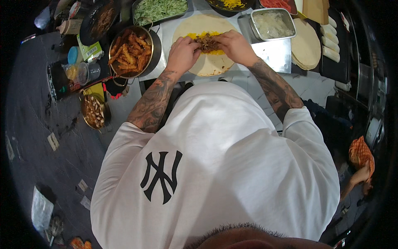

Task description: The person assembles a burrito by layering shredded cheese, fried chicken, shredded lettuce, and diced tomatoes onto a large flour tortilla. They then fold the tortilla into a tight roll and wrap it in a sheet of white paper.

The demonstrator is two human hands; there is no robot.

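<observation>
A large round flatbread (213,65) lies on the counter in front of me, with a band of yellow shreds or grains (214,52) across its middle. On top of that band sits dark shredded meat (207,42). My left hand (182,53) has its fingers bent and pressed together at the meat's left end. From the other side, my right hand (237,46) holds the meat's right end with curled fingertips. Both hands rest over the flatbread, a short gap of meat showing between them.
Fried strips (132,53) fill a pan at left; shredded green vegetables (159,10) lie in a tray behind. At right are a metal container (253,31) of pale slices, stacked flatbreads (306,43) and several rolled wraps (330,42). Another person's arm (356,178) shows lower right.
</observation>
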